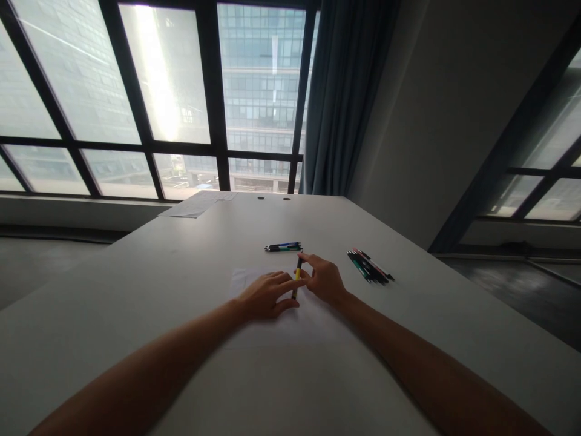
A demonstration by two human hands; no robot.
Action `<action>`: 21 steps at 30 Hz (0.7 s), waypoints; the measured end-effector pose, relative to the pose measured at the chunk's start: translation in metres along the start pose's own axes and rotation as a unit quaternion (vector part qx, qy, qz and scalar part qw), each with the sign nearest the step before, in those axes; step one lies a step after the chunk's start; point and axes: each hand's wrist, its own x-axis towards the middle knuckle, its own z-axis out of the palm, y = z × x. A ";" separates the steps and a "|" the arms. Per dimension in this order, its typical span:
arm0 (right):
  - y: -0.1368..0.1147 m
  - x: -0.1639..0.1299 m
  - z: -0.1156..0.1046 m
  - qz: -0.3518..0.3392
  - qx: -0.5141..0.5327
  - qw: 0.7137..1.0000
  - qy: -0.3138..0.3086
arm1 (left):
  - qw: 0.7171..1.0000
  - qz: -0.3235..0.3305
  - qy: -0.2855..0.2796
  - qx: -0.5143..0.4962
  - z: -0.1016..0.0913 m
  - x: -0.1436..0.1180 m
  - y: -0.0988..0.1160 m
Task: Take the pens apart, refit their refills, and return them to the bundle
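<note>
Status at this moment, as judged from the layout on the counter:

- In hand: one pen with a yellow band, standing nearly upright over a sheet of paper at the middle of the counter.
- Left hand: resting palm-down on the sheet, fingers together against the lower end of the pen.
- Right hand: fingers clamped on the upper part of the pen, index finger extended toward its top. Too small to tell whether a cap or tip is being turned, pulled or pressed.
- Set apart beyond the hands: a small pair of pens, lying side by side, near the held pen but not touching it.
- Set apart to the right: a larger bundle of pens, lying close together, well apart from the pair.
- Far edge of the counter: loose sheets below the window, untouched.

Progress estimate: early to middle. Judging by the two groups, likely a one-by-one handling of pens, with the small pair as possibly finished items and the larger bundle as remaining stock; the reverse cannot be ruled out. No marks visible on the sheet under the hands, so any writing check appears not yet done.
</note>
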 end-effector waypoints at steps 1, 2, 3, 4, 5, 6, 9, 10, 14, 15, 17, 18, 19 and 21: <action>-0.002 -0.001 0.001 0.001 0.003 1.000 -0.001 | 1.000 0.006 -0.002 -0.007 0.000 0.000 0.000; -0.003 -0.001 0.002 0.003 0.006 1.000 0.000 | 1.000 0.011 -0.003 -0.016 0.000 0.000 -0.001; -0.004 -0.001 0.002 0.006 0.009 1.000 0.002 | 1.000 0.015 -0.004 -0.026 0.000 0.000 -0.001; -0.004 -0.001 0.002 0.010 0.010 1.000 0.005 | 0.999 0.019 -0.005 -0.034 -0.001 -0.001 -0.002; -0.003 -0.001 0.003 0.013 0.009 1.000 0.007 | 0.999 0.022 -0.006 -0.038 -0.001 -0.001 -0.002; -0.003 -0.001 0.003 0.014 0.009 1.000 0.008 | 0.999 0.025 -0.006 -0.040 -0.001 -0.001 -0.002; -0.001 -0.002 0.004 0.012 0.023 1.000 0.005 | 0.999 0.030 0.004 -0.032 0.000 0.000 -0.002; -0.001 -0.002 0.005 0.012 0.035 0.999 0.003 | 0.999 0.033 0.008 -0.031 0.001 0.000 -0.002; -0.002 -0.002 0.005 0.037 0.123 0.992 -0.016 | 0.999 0.033 0.010 -0.037 0.004 -0.001 -0.004; -0.003 -0.002 0.005 0.050 0.154 0.987 -0.019 | 0.999 0.029 0.011 -0.040 0.005 -0.001 -0.005; -0.005 -0.001 0.005 0.076 0.231 0.970 -0.023 | 0.999 0.020 0.012 -0.047 0.005 -0.002 -0.006; -0.006 0.000 0.005 0.091 0.274 0.957 -0.023 | 0.999 0.018 0.012 -0.050 0.006 -0.002 -0.007; -0.007 0.002 0.005 0.105 0.313 0.944 -0.022 | 0.998 0.017 0.012 -0.053 0.006 -0.002 -0.007; -0.006 0.008 0.004 0.131 0.363 0.923 -0.010 | 0.998 0.016 0.013 -0.057 0.006 -0.003 -0.007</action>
